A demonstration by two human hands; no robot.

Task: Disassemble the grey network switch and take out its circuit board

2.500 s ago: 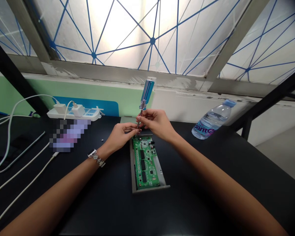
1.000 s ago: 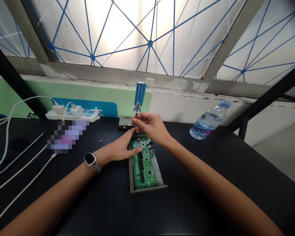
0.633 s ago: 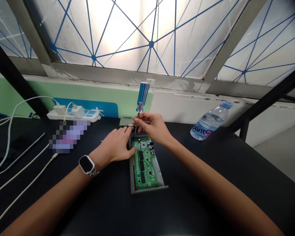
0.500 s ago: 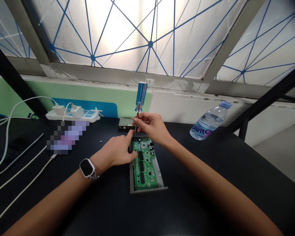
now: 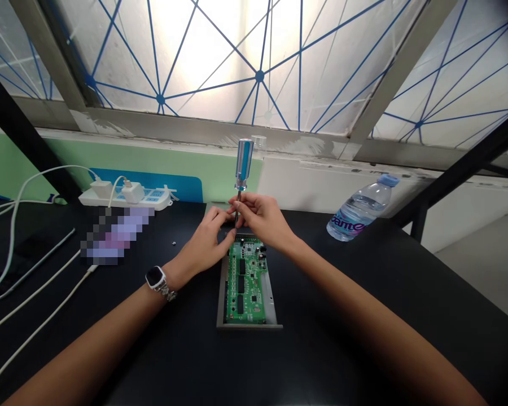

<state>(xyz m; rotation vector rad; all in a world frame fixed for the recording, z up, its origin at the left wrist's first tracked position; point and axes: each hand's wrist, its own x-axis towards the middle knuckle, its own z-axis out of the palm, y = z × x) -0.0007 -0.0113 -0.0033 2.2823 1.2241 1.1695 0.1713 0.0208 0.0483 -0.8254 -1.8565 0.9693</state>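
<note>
A green circuit board [image 5: 246,282] lies in a grey metal tray [image 5: 220,293] on the black table [image 5: 330,316]. My right hand [image 5: 262,217] is pinched on the metal shaft of a screwdriver with a clear blue handle [image 5: 242,163], which stands upright with its tip at the board's far left corner. My left hand [image 5: 207,242], with a watch [image 5: 156,278] on the wrist, rests at the tray's far left edge; its fingers curl toward the screwdriver's tip and touch the tray.
A water bottle [image 5: 359,215] lies on its side at the right. A white power strip [image 5: 122,196] with plugged chargers sits at the back left, its white cables [image 5: 29,299] trailing over the left side. A tiny screw [image 5: 174,243] lies left of my left hand.
The tray with the board has turned to lie straighter. My left hand has gone from lying flat on the tray's edge to curling its fingers up by the screwdriver's tip. The screwdriver stays upright.
</note>
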